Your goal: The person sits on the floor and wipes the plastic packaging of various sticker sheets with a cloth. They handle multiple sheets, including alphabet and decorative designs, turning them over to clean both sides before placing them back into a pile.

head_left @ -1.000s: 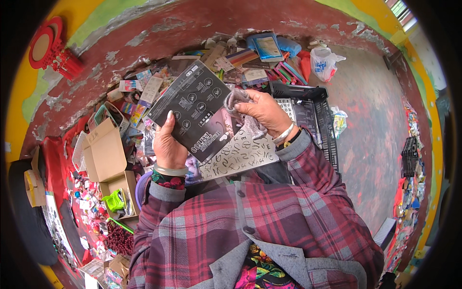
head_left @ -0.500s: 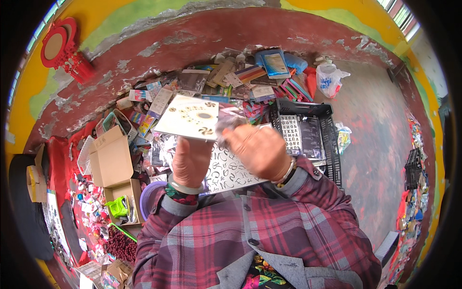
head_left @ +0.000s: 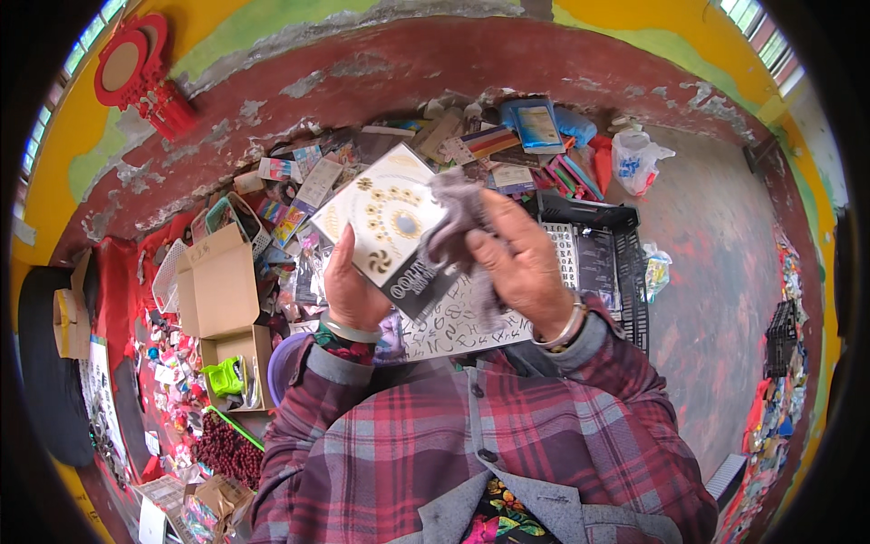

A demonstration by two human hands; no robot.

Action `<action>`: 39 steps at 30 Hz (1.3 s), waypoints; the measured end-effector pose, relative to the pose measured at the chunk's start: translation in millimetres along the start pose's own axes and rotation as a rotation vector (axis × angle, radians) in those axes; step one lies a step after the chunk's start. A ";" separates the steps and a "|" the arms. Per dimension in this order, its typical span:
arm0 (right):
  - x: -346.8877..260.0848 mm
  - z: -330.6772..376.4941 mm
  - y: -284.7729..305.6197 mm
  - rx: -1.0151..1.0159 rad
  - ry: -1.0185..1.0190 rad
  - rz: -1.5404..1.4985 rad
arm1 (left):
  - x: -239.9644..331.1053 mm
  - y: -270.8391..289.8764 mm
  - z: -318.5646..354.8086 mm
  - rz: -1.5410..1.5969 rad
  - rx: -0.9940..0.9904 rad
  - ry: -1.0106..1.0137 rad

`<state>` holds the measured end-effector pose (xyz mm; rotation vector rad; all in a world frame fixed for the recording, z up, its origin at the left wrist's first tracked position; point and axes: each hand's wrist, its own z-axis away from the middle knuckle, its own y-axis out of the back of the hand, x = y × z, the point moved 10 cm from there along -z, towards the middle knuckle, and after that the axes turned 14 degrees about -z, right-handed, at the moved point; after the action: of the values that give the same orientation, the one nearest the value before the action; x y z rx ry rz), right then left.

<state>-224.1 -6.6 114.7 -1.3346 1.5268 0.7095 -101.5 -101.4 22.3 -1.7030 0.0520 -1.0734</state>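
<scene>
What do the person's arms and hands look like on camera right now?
The left hand and right hand wear no gloves. Both sleeves are plaid, in maroon, dark purple and grey, with plain grey cuffs. A dark floral inner sleeve shows at the left wrist, below a pale bangle; the right wrist has a pale bangle too.

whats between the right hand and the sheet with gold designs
A crumpled grey cloth, held in the right hand, lies between it and the gold-patterned sheet, covering part of the sheet's right side in the head view.
</scene>
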 end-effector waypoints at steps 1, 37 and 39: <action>16.1 4.8 -6.4 -0.027 0.020 0.066 | -6.7 -15.9 -0.9 0.052 -0.066 0.022; 62.7 -4.0 18.6 0.071 0.207 0.548 | -25.8 -24.2 6.4 0.105 -0.036 0.027; 56.4 28.4 -20.4 -0.095 0.370 0.693 | -26.4 -15.5 -2.8 0.205 -0.063 0.023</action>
<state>-193.8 -9.2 55.7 -1.0255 2.3248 1.0015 -126.0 -83.3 18.0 -1.7003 0.2721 -0.9466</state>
